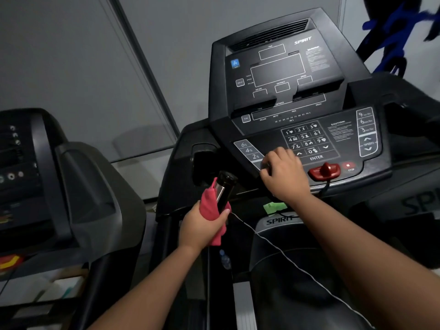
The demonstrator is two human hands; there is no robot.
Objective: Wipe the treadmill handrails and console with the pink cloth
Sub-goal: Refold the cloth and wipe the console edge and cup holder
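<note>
Pink cloth [210, 211]: wrapped round the left handrail grip bar [225, 190], just below its black end cap.
Left hand [202, 228]: its grip closed round cloth and bar together.
Right hand [284, 175]: fingers curled, knuckles up, resting on the lower left of the console [285, 91] beside the keypad; whether it holds anything cannot be told.
Red safety key [325, 171]: just right of that hand.

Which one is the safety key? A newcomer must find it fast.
Start at the treadmill console and drop to its lower edge, right of the right hand. The safety key sits beside the STOP button: the only raised red knob, with a dark cord hanging below.
</note>
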